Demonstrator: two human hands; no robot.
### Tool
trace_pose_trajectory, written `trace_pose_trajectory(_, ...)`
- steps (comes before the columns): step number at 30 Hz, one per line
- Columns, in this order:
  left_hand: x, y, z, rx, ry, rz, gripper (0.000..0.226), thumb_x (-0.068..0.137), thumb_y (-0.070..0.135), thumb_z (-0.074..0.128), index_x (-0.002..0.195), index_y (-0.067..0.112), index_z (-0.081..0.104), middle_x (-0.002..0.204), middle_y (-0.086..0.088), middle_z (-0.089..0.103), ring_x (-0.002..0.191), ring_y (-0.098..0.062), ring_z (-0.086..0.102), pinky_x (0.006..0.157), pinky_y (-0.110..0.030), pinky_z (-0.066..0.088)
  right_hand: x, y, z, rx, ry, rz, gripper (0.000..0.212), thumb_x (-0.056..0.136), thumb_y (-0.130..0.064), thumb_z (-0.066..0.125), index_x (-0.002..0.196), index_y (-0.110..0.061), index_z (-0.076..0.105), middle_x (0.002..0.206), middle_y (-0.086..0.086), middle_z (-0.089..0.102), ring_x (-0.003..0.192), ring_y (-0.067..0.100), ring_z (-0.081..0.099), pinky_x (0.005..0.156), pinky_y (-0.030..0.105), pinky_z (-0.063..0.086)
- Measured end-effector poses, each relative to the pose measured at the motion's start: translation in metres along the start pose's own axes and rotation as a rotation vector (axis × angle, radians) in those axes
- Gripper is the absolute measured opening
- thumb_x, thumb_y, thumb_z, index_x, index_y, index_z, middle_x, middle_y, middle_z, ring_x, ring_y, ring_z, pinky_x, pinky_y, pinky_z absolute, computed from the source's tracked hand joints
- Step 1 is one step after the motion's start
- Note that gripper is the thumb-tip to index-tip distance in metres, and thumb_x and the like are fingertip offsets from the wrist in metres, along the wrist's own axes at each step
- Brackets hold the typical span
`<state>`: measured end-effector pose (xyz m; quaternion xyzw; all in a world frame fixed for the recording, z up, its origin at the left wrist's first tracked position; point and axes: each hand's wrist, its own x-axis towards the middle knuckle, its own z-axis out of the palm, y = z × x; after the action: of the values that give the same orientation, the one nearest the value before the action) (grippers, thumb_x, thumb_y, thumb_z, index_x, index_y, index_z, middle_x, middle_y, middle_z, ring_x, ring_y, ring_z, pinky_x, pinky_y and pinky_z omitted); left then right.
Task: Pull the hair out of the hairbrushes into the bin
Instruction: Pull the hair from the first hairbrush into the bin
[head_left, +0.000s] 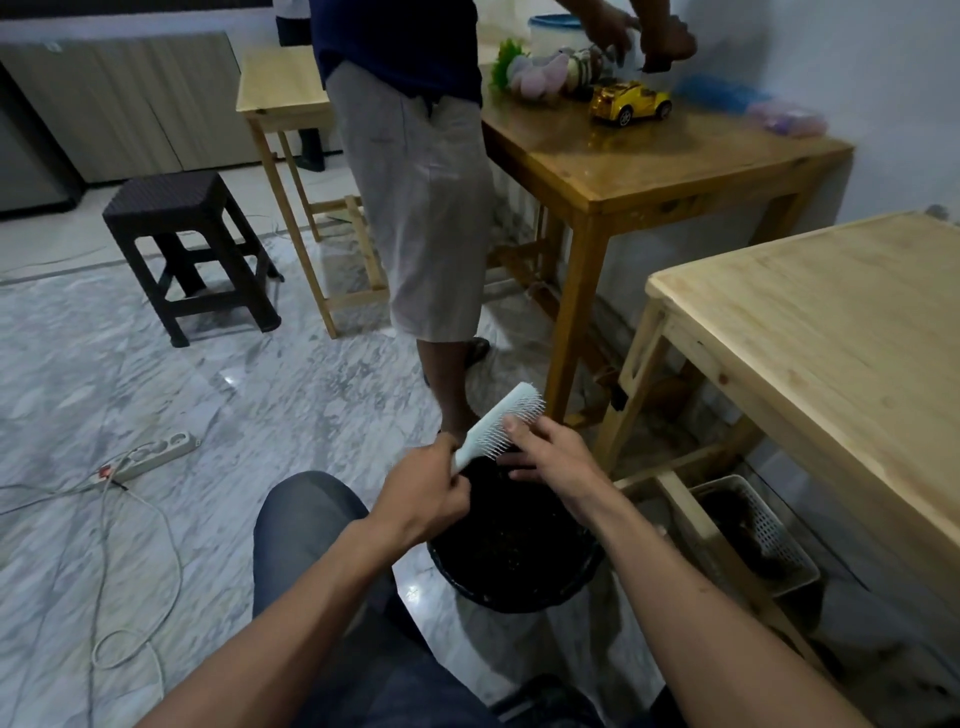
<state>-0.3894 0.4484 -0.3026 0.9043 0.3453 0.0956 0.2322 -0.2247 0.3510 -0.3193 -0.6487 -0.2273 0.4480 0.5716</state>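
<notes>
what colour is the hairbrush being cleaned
White hairbrush, bristles included; seen in the head view.

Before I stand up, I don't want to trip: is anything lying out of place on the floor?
Yes. A white power strip lies loose on the marble floor to your left, its cable looping untidily toward you. The bin stands upright.

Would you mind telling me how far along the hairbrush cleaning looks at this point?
Midway, by the look of it. Done: the black bin already holds a dark mass, probably pulled hair. In hand: the left hand holds the white hairbrush by its handle over the bin while the right hand works its fingers at the bristles. Left: dark shapes in the white basket under the table may be more brushes, though that is unclear.
</notes>
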Motion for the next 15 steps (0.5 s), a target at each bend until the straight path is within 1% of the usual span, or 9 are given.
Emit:
trace_pose_trajectory(1,0.0,0.001,-0.001,-0.018,-0.032,0.021,0.033,0.084,0.021,0.052,0.115,0.014,0.053,0.085,-0.011,0.068,0.069,-0.027,0.06,0.056,-0.037,0.045,0.001,-0.001,0.001,0.023,0.005,-0.009,0.032,0.092,-0.04,0.072,0.109,-0.013,0.073,0.097,0.003,0.078,0.08,0.013,0.075,0.071,0.026,0.06)
trace_pose_trajectory(2,-0.001,0.001,-0.001,-0.039,-0.052,0.037,0.029,0.085,0.021,0.051,0.113,0.013,0.054,0.084,-0.01,0.067,0.07,-0.027,0.061,0.058,-0.039,0.047,0.003,-0.002,0.001,0.044,0.03,-0.025,0.031,0.091,-0.036,0.074,0.104,-0.008,0.075,0.09,0.006,0.077,0.073,0.01,0.073,0.067,0.022,0.059)
trace_pose_trajectory(4,0.001,-0.002,0.0,-0.005,-0.064,0.006,0.019,0.092,0.029,0.051,0.103,0.014,0.055,0.079,-0.006,0.064,0.069,-0.026,0.059,0.056,-0.039,0.043,0.006,-0.005,0.002,0.102,0.092,-0.046,0.023,0.091,-0.028,0.074,0.094,-0.005,0.075,0.08,0.006,0.074,0.065,0.007,0.069,0.062,0.018,0.058)
trace_pose_trajectory(6,0.002,-0.004,0.001,0.112,-0.043,-0.046,0.03,0.098,0.044,0.047,0.096,0.015,0.054,0.074,-0.001,0.057,0.065,-0.023,0.054,0.052,-0.035,0.034,0.007,-0.007,0.001,0.132,0.134,-0.048,0.019,0.093,-0.023,0.073,0.089,-0.005,0.075,0.074,0.005,0.073,0.062,0.009,0.069,0.06,0.018,0.059)
trace_pose_trajectory(7,0.002,-0.005,0.002,0.168,-0.02,-0.05,0.034,0.099,0.048,0.045,0.096,0.015,0.054,0.073,0.001,0.055,0.063,-0.021,0.051,0.051,-0.034,0.031,0.007,-0.008,0.001,0.118,0.149,-0.037,0.02,0.094,-0.023,0.072,0.087,-0.004,0.075,0.071,0.005,0.073,0.06,0.01,0.068,0.058,0.019,0.059)
trace_pose_trajectory(9,0.0,-0.004,0.005,0.243,0.024,-0.021,0.036,0.099,0.05,0.042,0.099,0.015,0.054,0.073,0.0,0.054,0.063,-0.022,0.048,0.053,-0.034,0.031,0.006,-0.007,0.001,0.014,0.193,-0.021,0.028,0.093,-0.026,0.073,0.083,0.0,0.075,0.064,0.006,0.069,0.053,0.011,0.061,0.052,0.02,0.056)
trace_pose_trajectory(11,0.001,-0.003,0.008,0.26,0.034,-0.018,0.036,0.1,0.048,0.042,0.1,0.014,0.054,0.074,-0.002,0.055,0.063,-0.023,0.048,0.055,-0.034,0.032,0.005,-0.005,-0.001,-0.09,0.227,-0.031,0.03,0.093,-0.03,0.074,0.08,-0.002,0.076,0.061,0.003,0.065,0.05,0.008,0.056,0.049,0.02,0.052)
trace_pose_trajectory(13,0.004,-0.005,0.008,0.227,0.028,-0.067,0.035,0.099,0.046,0.043,0.097,0.013,0.053,0.073,-0.002,0.054,0.062,-0.024,0.05,0.054,-0.034,0.032,0.003,-0.006,-0.005,-0.104,0.244,-0.054,0.028,0.095,-0.028,0.072,0.081,-0.004,0.076,0.059,0.0,0.063,0.049,0.006,0.052,0.048,0.019,0.048)
trace_pose_trajectory(15,0.008,-0.01,0.005,0.169,0.032,-0.15,0.033,0.099,0.044,0.044,0.091,0.013,0.05,0.068,-0.001,0.051,0.057,-0.023,0.049,0.051,-0.034,0.031,0.001,-0.007,-0.011,-0.073,0.276,-0.084,0.029,0.097,-0.026,0.069,0.083,-0.002,0.076,0.058,-0.001,0.061,0.048,0.005,0.05,0.046,0.017,0.046)
